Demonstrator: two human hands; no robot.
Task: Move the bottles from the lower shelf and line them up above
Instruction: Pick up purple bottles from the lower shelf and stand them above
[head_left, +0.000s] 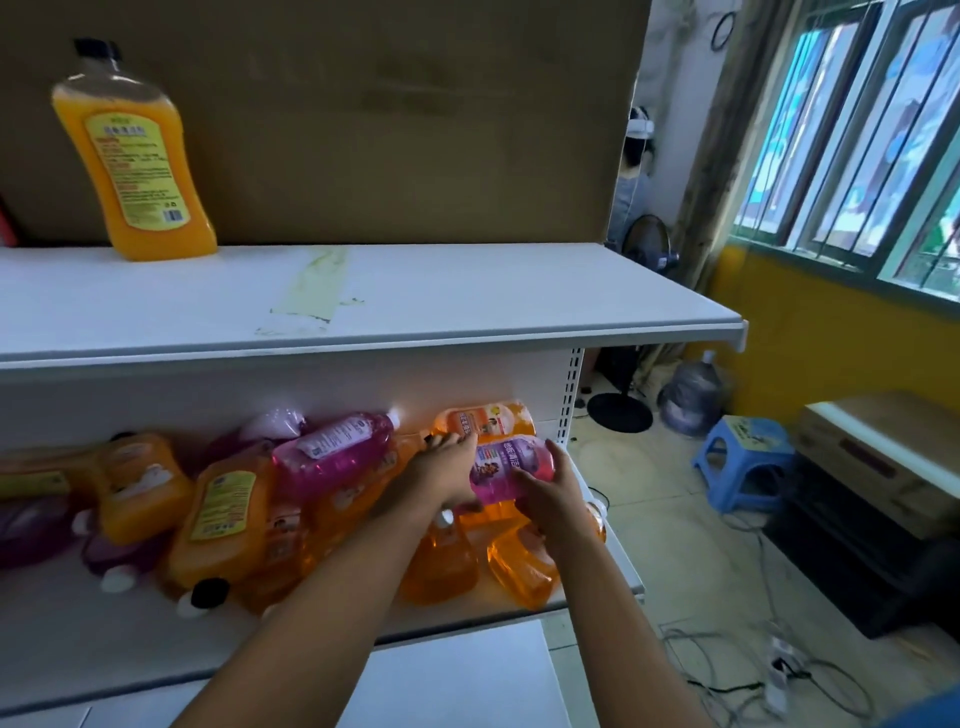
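Several orange and pink bottles lie piled on the lower shelf (78, 634). My left hand (441, 467) and my right hand (550, 493) both grip a pink bottle with a purple label (506, 465) at the right end of the pile. Behind it lies an orange bottle (488, 418). Another pink bottle (332, 449) rests on top of the pile's middle. One tall orange bottle with a black cap (132, 156) stands upright at the left of the upper shelf (467, 291).
A strip of tape (311, 291) is stuck on the upper shelf. Brown cardboard (363, 114) backs it. To the right are a blue stool (743, 460), a water jug (693, 395), boxes and floor cables (769, 670).
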